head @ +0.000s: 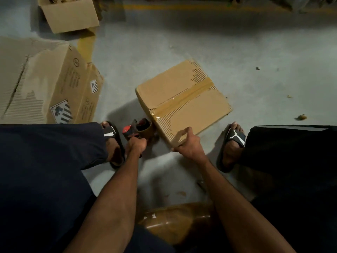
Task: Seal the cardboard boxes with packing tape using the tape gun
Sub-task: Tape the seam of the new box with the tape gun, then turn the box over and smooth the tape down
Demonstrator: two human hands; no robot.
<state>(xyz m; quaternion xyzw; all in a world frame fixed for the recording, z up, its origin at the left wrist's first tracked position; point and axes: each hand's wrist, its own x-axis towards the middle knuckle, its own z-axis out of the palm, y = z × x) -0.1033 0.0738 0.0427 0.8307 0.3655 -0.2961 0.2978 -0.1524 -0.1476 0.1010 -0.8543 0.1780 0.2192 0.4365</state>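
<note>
A small closed cardboard box (pixel 182 99) lies on the grey floor between my feet, with a strip of brown packing tape (pixel 184 98) along its top seam and down its near-left side. My right hand (pixel 187 143) grips the box's near corner, thumb on top and fingers under the edge. My left hand (pixel 135 146) holds the handle of a red and black tape gun (pixel 135 129) with a brown roll, low at the box's near-left side. Whether the tape still joins the gun to the box I cannot tell.
A large worn cardboard box (pixel 47 84) with printed labels lies at the left. An open box (pixel 71 15) stands at the far left. A wrapped brown bundle (pixel 175 220) sits below me between my arms. My sandalled feet (pixel 231 147) flank the small box.
</note>
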